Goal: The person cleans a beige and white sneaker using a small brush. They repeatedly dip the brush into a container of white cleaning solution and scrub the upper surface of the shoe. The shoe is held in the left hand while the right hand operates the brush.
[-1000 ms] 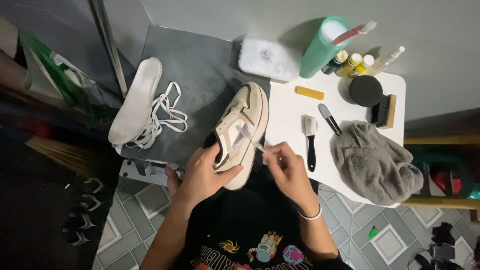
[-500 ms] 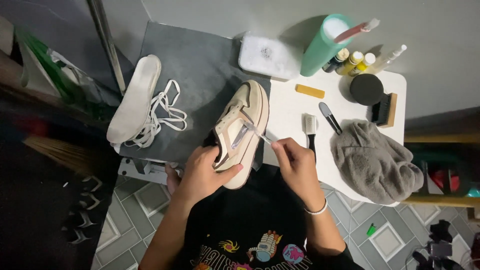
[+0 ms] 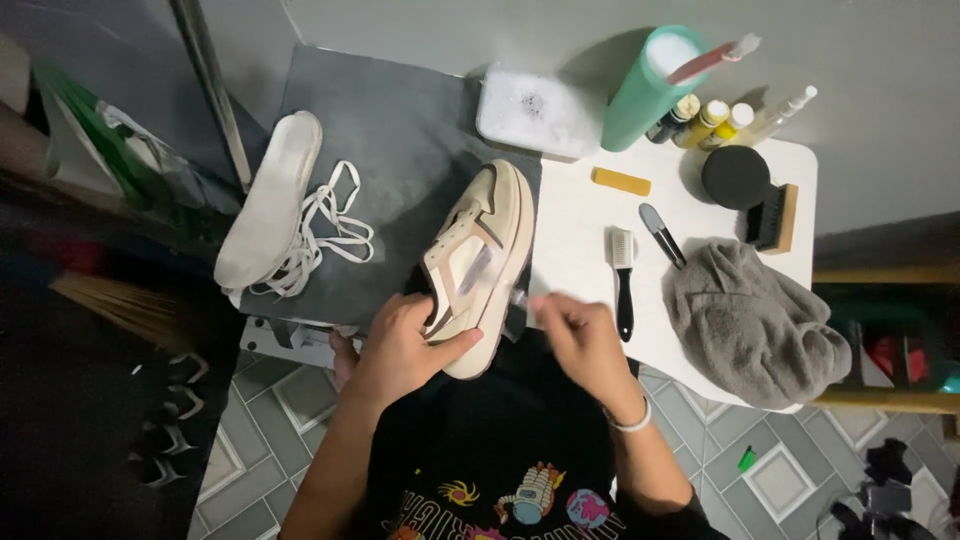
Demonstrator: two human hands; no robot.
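A cream low sneaker [image 3: 495, 235] with brown trim and no laces lies tilted across the edge of a dark mat [image 3: 400, 120]. My left hand [image 3: 395, 350] grips its heel end. My right hand [image 3: 585, 345] is closed on a small clear-handled brush [image 3: 478, 268], which is blurred. The brush's far end reaches into the shoe's opening.
A white insole [image 3: 270, 195] and loose white laces [image 3: 325, 230] lie on the mat's left. The white table [image 3: 570, 230] holds a foam tub [image 3: 535, 110], green cup [image 3: 645, 85], small bottles [image 3: 710, 118], yellow block [image 3: 620, 181], black-handled brush [image 3: 623, 275], black lid [image 3: 735, 175] and grey towel [image 3: 750, 320].
My right hand has shifted slightly right and nearer to me, and the brush has moved along the shoe's opening. My left hand keeps its hold on the heel.
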